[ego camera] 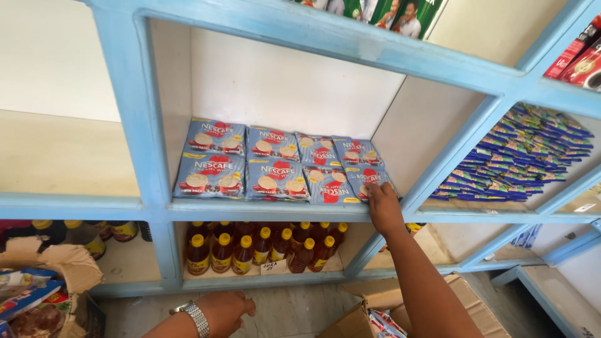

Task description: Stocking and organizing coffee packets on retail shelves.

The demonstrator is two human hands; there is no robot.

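The blue-painted wooden shelf unit [153, 206] is filling the view, its square bays flat and matte. In the middle bay, glossy blue coffee sachets [275, 170] are lying in two overlapping rows, slick foil rectangles tilted toward the front lip. The right hand [383, 206] is reaching up at about two o'clock from the frame's centre, fingers pressed together and lying flat on the end sachet [370, 181] at the right of the front row. That sachet is sitting right at the shelf edge; because the foil is slippery, a sideways push could be sliding it off the lip or skewing its neighbours. At six o'clock, amber bottles with yellow caps [263, 250] are standing packed together in the lower bay. The left hand [225, 311], wearing a metal watch [195, 315], is hovering low at seven o'clock, fingers loosely curled, holding nothing. Torn cardboard boxes [369, 313] are sitting below.
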